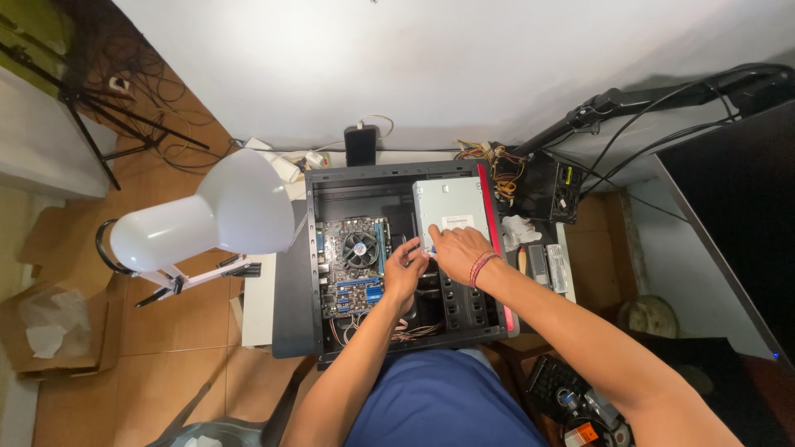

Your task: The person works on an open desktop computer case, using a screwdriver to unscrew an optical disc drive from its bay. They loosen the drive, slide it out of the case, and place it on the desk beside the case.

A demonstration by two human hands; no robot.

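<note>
Open black metal computer case (397, 175) lies on its side, green motherboard (354, 266) with round fan at left. Grey rectangular metal optical drive (451, 209) sits in the upper right bay, beside the case's red front edge. Right hand (458, 252) rests on the drive's near edge, fingers bent. Left hand (405, 269) just beside it, fingertips pinched at the same edge; what they pinch cannot be told.
</note>
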